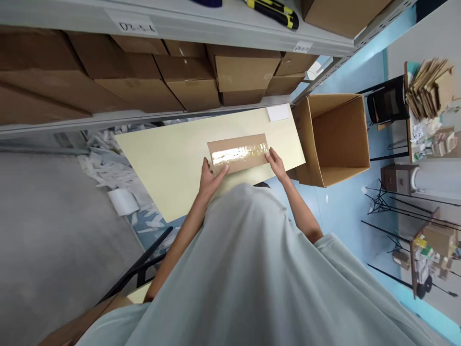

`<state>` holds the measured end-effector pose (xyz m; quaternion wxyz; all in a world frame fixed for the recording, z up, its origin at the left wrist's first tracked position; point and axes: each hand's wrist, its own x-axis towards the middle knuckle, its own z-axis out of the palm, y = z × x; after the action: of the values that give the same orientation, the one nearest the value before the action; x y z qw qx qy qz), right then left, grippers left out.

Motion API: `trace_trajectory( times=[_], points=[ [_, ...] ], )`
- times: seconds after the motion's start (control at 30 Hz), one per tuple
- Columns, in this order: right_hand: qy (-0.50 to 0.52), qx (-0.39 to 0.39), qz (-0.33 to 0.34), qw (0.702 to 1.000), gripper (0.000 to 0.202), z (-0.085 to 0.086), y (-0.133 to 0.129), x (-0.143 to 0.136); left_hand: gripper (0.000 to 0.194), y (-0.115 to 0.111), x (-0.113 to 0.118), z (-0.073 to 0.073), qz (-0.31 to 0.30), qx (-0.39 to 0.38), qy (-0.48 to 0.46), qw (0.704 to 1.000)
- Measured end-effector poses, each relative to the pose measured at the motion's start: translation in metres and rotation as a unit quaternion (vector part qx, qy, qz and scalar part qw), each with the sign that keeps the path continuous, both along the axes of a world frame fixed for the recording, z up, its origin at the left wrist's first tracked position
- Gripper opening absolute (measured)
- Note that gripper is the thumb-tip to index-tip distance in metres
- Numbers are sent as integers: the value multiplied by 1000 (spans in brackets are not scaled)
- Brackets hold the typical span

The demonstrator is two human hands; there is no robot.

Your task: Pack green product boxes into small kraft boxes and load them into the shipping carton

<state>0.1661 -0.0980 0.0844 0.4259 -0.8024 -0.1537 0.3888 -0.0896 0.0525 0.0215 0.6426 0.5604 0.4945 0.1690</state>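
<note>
a flat, oblong brown cardboard packet (248, 162), banded with glossy, wrinkled clear tape, sits over the smooth pale-yellow tabletop (165, 158). forearms reaching forward, the left hand (212, 180) holds its near left corner, the right hand (276, 166) its right edge.

Bright light; glare on the glossy tape (236, 154); shelf boxes (126, 66) shadowed; edges stretched.
</note>
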Motion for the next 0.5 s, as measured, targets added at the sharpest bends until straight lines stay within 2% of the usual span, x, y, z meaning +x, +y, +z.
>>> trace_trajectory(
  times=[0.07, 0.13, 0.27, 0.33, 0.4, 0.5],
  points=[
    [29, 16, 11, 999, 108, -5, -11, -2, 121, -5, -3, 3, 8, -9, -14, 1000],
    [41, 26, 59, 997, 111, -11, -17, -4, 125, -11, 0, 9, 1, -15, -34, 999],
    [4, 34, 136, 990, 118, -14, -12, 4, 111, -17, 16, 21, 30, -16, -24, 999],
    [-30, 48, 156, 986, 108, -10, -6, 18, 98, -17, 25, 29, 70, -10, 26, 997],
    [-66, 64, 176, 980, 91, -3, 2, 36, 80, -17, 33, 39, 109, -1, 81, 991],
    [-113, 27, 206, 972, 67, 6, 15, 66, 60, -17, 51, 52, 143, 12, 116, 983]
  ],
)
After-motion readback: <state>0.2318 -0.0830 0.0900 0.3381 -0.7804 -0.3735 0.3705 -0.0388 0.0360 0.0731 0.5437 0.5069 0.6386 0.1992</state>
